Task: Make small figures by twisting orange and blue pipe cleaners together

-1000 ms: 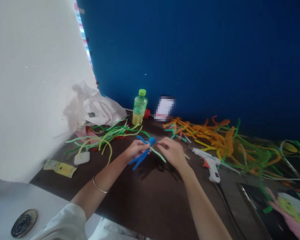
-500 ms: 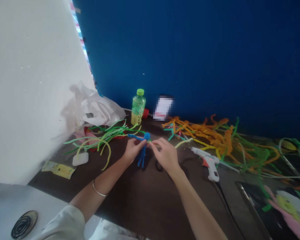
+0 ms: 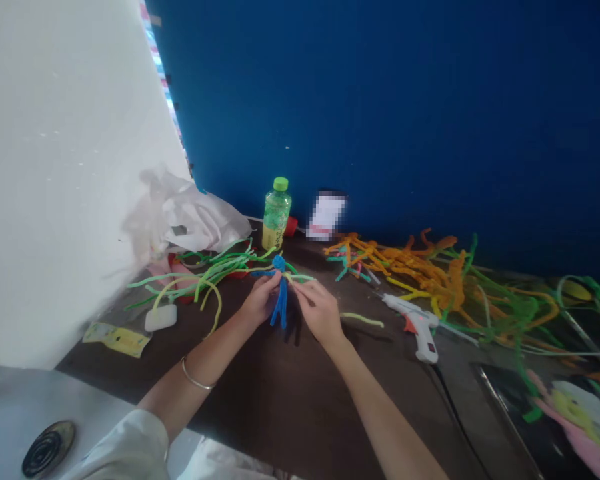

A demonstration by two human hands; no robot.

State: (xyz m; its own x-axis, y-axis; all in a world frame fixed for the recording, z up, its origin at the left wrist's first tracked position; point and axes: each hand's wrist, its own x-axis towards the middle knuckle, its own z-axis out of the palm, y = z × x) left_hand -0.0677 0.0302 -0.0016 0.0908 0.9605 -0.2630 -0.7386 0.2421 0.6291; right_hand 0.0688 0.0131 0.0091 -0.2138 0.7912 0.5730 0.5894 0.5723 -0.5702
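Note:
A small blue pipe-cleaner figure (image 3: 282, 301), with a round head and two dangling legs, hangs upright over the table. My left hand (image 3: 261, 299) is closed on it just below the head. At its right side my right hand (image 3: 321, 308) pinches a pale yellow-green pipe cleaner (image 3: 289, 275) against the figure's upper body. Beyond the right hand a yellow-green end (image 3: 363, 320) sticks out; its link to the pinched piece is hidden by the hand. A pale green tip (image 3: 305, 277) shows above the right fingers.
Green pipe cleaners (image 3: 220, 267) lie left, beside a white case (image 3: 161, 318) and a plastic bag (image 3: 205, 220). Behind stand a drink bottle (image 3: 277, 217) and a phone (image 3: 327, 215). Orange pipe cleaners (image 3: 405, 260), a corded glue gun (image 3: 417, 327) and a dark tray (image 3: 510, 413) are right.
Both hands have shifted slightly left with the blue figure, which now hangs straighter. The yellow-green end beyond my right hand has swung lower.

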